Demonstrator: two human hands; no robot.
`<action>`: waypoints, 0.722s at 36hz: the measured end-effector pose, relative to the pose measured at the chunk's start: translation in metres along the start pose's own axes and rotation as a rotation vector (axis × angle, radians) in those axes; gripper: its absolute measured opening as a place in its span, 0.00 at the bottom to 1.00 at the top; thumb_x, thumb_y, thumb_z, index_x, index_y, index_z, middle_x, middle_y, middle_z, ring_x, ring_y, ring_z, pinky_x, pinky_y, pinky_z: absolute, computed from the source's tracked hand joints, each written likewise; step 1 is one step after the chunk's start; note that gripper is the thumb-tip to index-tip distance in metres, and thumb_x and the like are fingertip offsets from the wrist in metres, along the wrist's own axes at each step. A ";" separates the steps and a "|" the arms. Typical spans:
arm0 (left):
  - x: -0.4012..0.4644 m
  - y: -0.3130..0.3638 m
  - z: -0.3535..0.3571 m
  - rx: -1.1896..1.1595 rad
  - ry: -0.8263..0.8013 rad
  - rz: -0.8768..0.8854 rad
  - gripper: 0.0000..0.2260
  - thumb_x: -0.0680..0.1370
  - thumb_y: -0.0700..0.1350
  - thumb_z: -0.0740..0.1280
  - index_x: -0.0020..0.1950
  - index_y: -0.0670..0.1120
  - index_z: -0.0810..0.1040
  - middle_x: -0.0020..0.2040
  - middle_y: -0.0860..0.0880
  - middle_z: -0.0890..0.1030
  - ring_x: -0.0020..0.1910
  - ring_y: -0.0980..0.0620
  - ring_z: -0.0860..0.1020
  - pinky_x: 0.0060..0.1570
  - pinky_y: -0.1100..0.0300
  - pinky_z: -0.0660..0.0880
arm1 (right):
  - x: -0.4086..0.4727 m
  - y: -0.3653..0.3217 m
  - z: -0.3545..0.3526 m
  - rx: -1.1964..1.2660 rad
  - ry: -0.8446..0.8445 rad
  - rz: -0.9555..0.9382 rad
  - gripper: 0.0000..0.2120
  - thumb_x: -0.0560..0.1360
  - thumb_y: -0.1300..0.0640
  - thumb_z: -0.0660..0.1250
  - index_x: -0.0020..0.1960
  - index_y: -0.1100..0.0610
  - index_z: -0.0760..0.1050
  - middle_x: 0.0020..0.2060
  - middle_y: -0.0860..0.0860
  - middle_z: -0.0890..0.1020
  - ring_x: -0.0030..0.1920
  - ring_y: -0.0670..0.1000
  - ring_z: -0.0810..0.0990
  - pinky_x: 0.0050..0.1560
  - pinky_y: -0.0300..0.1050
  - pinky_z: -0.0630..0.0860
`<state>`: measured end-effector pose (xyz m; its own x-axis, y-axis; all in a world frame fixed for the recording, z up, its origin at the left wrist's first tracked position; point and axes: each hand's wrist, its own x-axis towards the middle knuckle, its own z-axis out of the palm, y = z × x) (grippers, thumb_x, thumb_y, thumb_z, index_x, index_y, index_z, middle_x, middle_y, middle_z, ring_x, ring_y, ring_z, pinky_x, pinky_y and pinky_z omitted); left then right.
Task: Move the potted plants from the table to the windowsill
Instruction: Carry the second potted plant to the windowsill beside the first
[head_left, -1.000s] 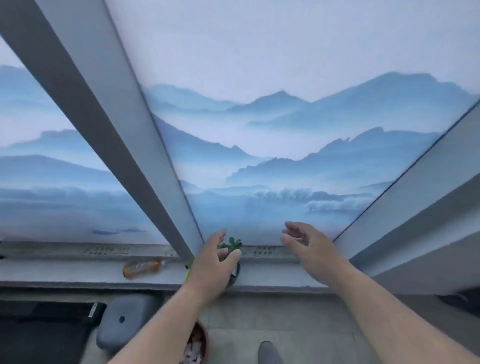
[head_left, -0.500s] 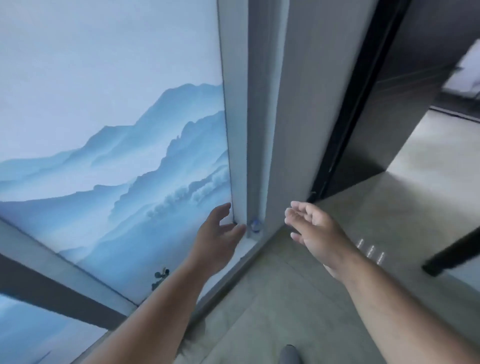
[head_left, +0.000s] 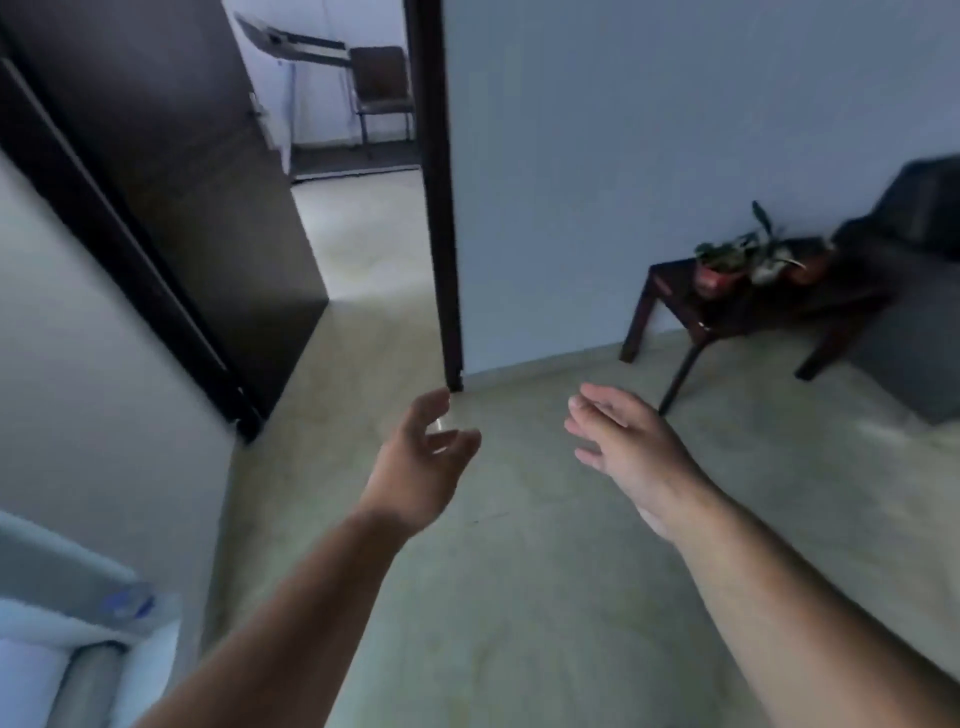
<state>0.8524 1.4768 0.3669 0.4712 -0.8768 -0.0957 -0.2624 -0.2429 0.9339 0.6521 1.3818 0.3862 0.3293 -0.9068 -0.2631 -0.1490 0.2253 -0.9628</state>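
Note:
A low dark wooden table (head_left: 680, 291) stands against the wall at the right. On it I see a small green plant in a red-brown pot (head_left: 719, 270), and beside it a second leafy plant (head_left: 774, 260) in a pot that is blurred. Both my hands are held out in front of me over the floor, far from the table. My left hand (head_left: 421, 462) is empty with curled, spread fingers. My right hand (head_left: 623, 441) is empty too, fingers extended. The windowsill corner (head_left: 78, 618) shows at the lower left, with a blue-capped bottle (head_left: 130, 603) lying on it.
An open dark door (head_left: 208, 182) and dark door frame (head_left: 441, 208) lead to another room holding a chair (head_left: 382, 88). A dark seat or sofa (head_left: 919, 218) is at the right edge behind the table. Pale floor (head_left: 519, 571) stretches between me and the table.
My left hand let go of the small plant on the windowsill. My view swung right, away from the window to the room and the table. Both hands stay empty.

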 end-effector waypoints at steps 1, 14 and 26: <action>0.005 0.007 0.019 0.000 -0.025 0.016 0.25 0.79 0.47 0.71 0.75 0.51 0.68 0.71 0.54 0.74 0.58 0.56 0.82 0.43 0.67 0.81 | 0.001 0.002 -0.019 0.021 0.040 0.006 0.23 0.81 0.51 0.68 0.74 0.56 0.71 0.71 0.53 0.77 0.69 0.52 0.79 0.70 0.57 0.76; 0.048 0.129 0.311 -0.057 -0.340 0.078 0.26 0.79 0.49 0.71 0.75 0.54 0.67 0.72 0.58 0.72 0.61 0.55 0.81 0.43 0.72 0.77 | 0.027 0.014 -0.325 0.075 0.372 0.008 0.25 0.81 0.47 0.69 0.75 0.54 0.70 0.70 0.49 0.77 0.68 0.50 0.79 0.67 0.55 0.78; 0.143 0.178 0.435 0.012 -0.417 0.095 0.26 0.79 0.50 0.71 0.76 0.53 0.67 0.71 0.57 0.72 0.56 0.59 0.81 0.44 0.70 0.78 | 0.108 0.020 -0.450 0.133 0.519 0.055 0.28 0.81 0.46 0.67 0.78 0.54 0.67 0.73 0.51 0.75 0.68 0.51 0.79 0.69 0.58 0.77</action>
<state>0.5066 1.1272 0.3692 0.0639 -0.9877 -0.1427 -0.2996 -0.1554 0.9413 0.2647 1.1278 0.3664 -0.1852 -0.9418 -0.2806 -0.0228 0.2896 -0.9569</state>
